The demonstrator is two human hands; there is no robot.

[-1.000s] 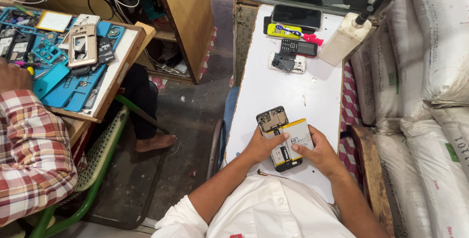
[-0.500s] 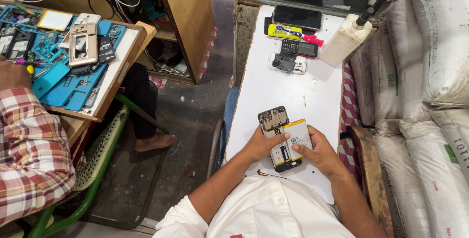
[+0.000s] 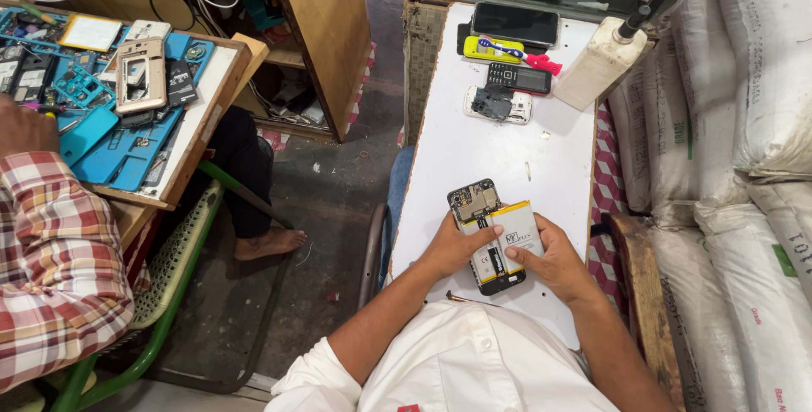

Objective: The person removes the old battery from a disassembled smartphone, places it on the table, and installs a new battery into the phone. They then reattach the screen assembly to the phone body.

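An opened phone (image 3: pixel 479 206) with its back off lies on the white table (image 3: pixel 474 150), circuit board showing at the top. A yellow-edged battery (image 3: pixel 518 234) sits tilted over its lower half. My left hand (image 3: pixel 450 247) grips the phone's left side, thumb on the middle. My right hand (image 3: pixel 554 261) holds the right side, thumb pressing on the battery.
Farther along the table lie a dark smartphone (image 3: pixel 514 23), a yellow tool with a pink brush (image 3: pixel 507 50), a small keypad phone (image 3: pixel 518 79), a dismantled white phone (image 3: pixel 496 106) and a cream lamp base (image 3: pixel 596 65). White sacks (image 3: pixel 744 124) line the right. A person in a checked shirt (image 3: pixel 51 268) sits left at a blue repair mat (image 3: pixel 101 116).
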